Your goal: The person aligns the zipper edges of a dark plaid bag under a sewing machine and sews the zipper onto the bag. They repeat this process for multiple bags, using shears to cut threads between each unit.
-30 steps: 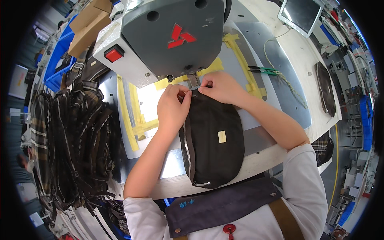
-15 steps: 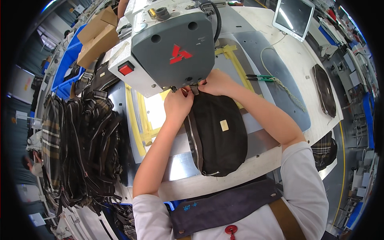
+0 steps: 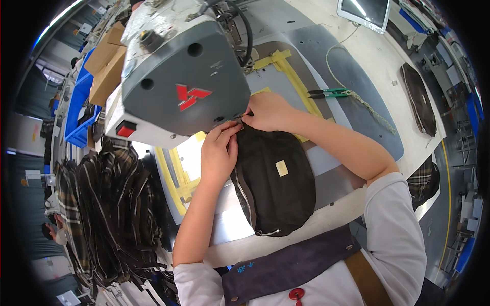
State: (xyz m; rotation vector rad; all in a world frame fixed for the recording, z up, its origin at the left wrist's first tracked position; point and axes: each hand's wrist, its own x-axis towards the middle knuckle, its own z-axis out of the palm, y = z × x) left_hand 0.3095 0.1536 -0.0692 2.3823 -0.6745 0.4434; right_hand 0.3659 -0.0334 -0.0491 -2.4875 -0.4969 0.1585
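Observation:
A black zippered pouch (image 3: 279, 199) with a small pale label lies lengthwise on the machine bed, its far end beneath the grey head of a sewing machine (image 3: 186, 81). My right hand (image 3: 268, 112) pinches that far end between thumb and fingers. On the other side of the same end, my left hand (image 3: 219, 153) has its fingers bent together and their tips on the pouch's edge. The metal zipper (image 3: 244, 196) runs down the pouch's left side. The machine head partly hides the spot where the fingertips meet.
Dark and plaid pouches (image 3: 109, 214) are heaped at left. Green-handled snips (image 3: 329, 93) on a cord lie to the right of the yellow-taped plate (image 3: 301, 86). Another dark pouch (image 3: 419, 99) is on the right table edge. Blue bins (image 3: 81, 115) and cardboard boxes (image 3: 106, 66) stand at far left.
The view has shifted, so the machine head appears larger and further left. My left fingers have straightened a little at the pouch's end; my right hand still pinches it.

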